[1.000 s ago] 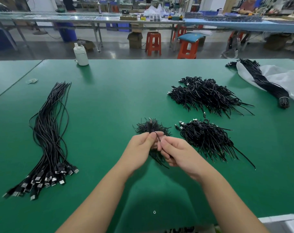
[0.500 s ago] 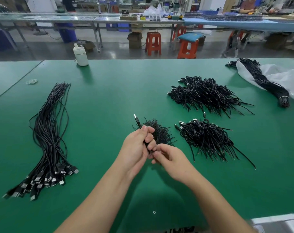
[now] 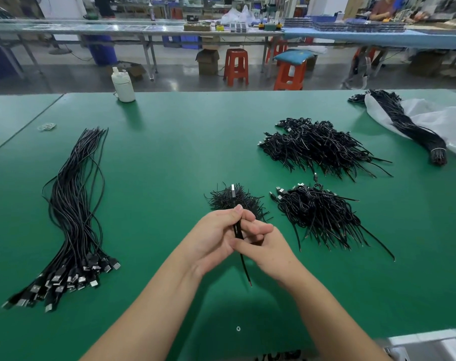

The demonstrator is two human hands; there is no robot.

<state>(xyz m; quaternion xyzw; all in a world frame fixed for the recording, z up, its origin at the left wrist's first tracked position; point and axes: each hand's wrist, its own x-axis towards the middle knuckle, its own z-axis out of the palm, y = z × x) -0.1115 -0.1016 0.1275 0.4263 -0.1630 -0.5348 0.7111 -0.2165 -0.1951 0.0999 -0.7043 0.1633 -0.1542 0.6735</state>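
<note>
My left hand (image 3: 213,235) and my right hand (image 3: 267,246) meet over the green table (image 3: 169,157), both pinching one short black USB cable (image 3: 237,229). The cable stands nearly upright: its metal plug pointing away above my fingers, its bare wire end hanging below my palms. Just behind my hands lies a small pile of black twist ties (image 3: 232,200). A pile of short cables (image 3: 318,212) lies to the right of it.
A long bundle of straightened USB cables (image 3: 73,220) lies at the left. A larger tangled cable pile (image 3: 318,144) and a tied bundle (image 3: 404,126) on a white plastic bag (image 3: 445,123) sit at the right. A white bottle (image 3: 123,86) stands at the far edge.
The cable has swung from leaning left to nearly upright, and its bare end now hangs below my hands. My hands have shifted slightly along it.
</note>
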